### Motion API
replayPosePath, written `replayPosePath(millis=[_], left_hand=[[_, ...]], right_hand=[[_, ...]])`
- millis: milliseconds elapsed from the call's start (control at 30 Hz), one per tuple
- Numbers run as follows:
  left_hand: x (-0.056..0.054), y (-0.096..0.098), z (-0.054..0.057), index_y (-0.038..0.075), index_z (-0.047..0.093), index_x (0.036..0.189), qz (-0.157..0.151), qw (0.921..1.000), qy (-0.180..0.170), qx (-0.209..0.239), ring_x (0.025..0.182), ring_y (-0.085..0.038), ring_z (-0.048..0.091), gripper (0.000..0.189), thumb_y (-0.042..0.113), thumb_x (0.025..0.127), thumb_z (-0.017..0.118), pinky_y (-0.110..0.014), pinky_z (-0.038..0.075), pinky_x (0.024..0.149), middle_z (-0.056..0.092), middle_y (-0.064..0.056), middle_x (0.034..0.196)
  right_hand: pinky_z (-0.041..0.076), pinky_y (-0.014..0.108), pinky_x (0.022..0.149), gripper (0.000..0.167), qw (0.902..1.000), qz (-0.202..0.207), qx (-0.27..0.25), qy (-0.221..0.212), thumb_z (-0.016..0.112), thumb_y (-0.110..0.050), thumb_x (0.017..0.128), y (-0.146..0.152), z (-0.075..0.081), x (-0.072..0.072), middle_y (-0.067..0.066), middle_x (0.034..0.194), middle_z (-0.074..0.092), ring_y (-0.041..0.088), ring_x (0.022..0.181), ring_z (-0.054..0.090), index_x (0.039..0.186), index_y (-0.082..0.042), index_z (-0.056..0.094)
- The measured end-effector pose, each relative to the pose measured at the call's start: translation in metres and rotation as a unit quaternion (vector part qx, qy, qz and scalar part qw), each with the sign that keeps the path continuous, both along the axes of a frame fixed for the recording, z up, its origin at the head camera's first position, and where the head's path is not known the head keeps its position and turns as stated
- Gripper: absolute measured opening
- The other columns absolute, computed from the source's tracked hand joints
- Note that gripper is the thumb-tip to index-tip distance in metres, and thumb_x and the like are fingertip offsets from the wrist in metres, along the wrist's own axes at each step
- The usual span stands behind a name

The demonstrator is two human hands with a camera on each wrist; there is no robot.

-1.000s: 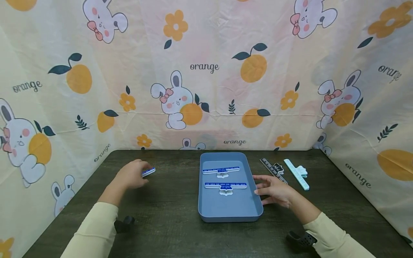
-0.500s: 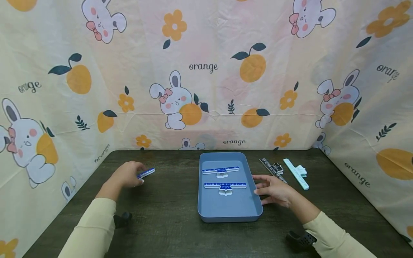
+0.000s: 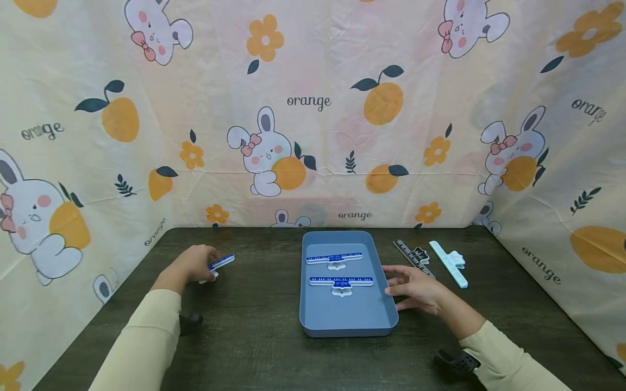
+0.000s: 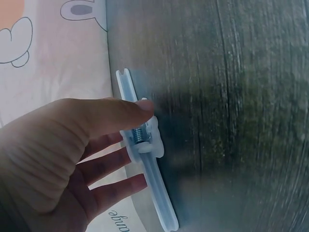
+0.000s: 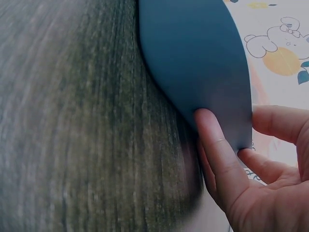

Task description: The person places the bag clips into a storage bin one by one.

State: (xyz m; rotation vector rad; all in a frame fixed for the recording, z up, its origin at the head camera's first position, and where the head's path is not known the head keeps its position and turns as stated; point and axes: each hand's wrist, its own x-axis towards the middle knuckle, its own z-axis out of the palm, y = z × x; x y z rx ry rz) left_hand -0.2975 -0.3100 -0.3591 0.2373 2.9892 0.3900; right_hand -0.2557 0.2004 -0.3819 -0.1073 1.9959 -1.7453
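Observation:
At the table's left, my left hand (image 3: pixel 193 264) holds a blue-and-white ruler clip (image 3: pixel 222 262). In the left wrist view the thumb lies over the spring handle of the clip (image 4: pixel 159 193), with the other fingers behind it. My right hand (image 3: pixel 415 289) grips the right wall of a blue-grey tray (image 3: pixel 349 320). The right wrist view shows fingertips against the outer wall of the tray (image 5: pixel 193 53) and others passing behind its rim. Inside the tray lie two more blue-and-white ruler clips, a rear clip (image 3: pixel 335 258) and a front clip (image 3: pixel 341 282).
Right of the tray, beyond the right hand, lie a black ruler clip (image 3: pixel 413 258) and a pale mint ruler clip (image 3: pixel 449 264). Dark wooden table (image 3: pixel 259 304) stretches between the left hand and the tray. A printed cloth (image 3: pixel 323 146) hangs around the table's back and sides.
My left hand has shifted slightly left and nearer to me, and more of its ruler clip shows. The right hand and the tray have stayed put.

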Motion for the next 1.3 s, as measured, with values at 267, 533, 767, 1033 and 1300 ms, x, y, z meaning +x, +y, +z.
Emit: replayPosePath(millis=[267,533,767,1033,1300], left_hand=[[-0.002,0.001,-0.003,-0.003,0.067,0.108,0.002,1.0,-0.006,0.004,0.082,-0.026,0.063,0.04,0.002,0.071,0.079,-0.045,0.053,0.074,0.067,-0.021,0.101],[-0.001,0.003,-0.004,-0.001,0.067,0.103,-0.003,1.0,-0.009,0.0,0.082,-0.025,0.063,0.036,0.007,0.072,0.082,-0.047,0.053,0.074,0.067,-0.018,0.099],[-0.002,0.004,-0.004,0.001,0.069,0.102,-0.006,0.9999,-0.013,0.005,0.085,-0.026,0.064,0.035,0.008,0.071,0.084,-0.048,0.052,0.077,0.068,-0.016,0.099],[-0.002,0.012,0.003,0.002,0.069,0.101,-0.018,0.9998,-0.01,-0.001,0.085,-0.025,0.064,0.034,0.008,0.071,0.083,-0.047,0.053,0.076,0.068,-0.013,0.096],[0.003,0.021,0.011,0.002,0.069,0.101,-0.034,0.9994,-0.003,0.004,0.084,-0.024,0.063,0.034,0.008,0.071,0.084,-0.047,0.053,0.075,0.068,-0.01,0.094]], right_hand=[[0.056,0.051,0.078,0.075,1.0,-0.003,-0.003,-0.003,0.064,0.004,0.089,0.0,-0.001,0.0,0.026,0.124,0.058,0.03,0.097,0.065,0.15,0.004,0.022],[0.056,0.052,0.078,0.074,1.0,-0.005,-0.003,0.0,0.065,0.004,0.088,0.001,-0.002,0.0,0.027,0.125,0.056,0.031,0.098,0.065,0.15,0.004,0.023],[0.056,0.051,0.078,0.074,1.0,-0.001,-0.002,0.001,0.064,0.004,0.089,0.001,-0.001,0.0,0.028,0.126,0.056,0.03,0.097,0.065,0.15,0.004,0.023],[0.056,0.05,0.078,0.075,0.9999,0.01,-0.004,0.009,0.064,0.003,0.089,0.002,-0.001,0.0,0.03,0.127,0.055,0.031,0.098,0.066,0.15,0.005,0.022],[0.057,0.049,0.076,0.075,1.0,0.003,-0.002,0.004,0.065,0.004,0.088,0.001,-0.001,0.0,0.028,0.125,0.057,0.03,0.097,0.066,0.15,0.004,0.023]])
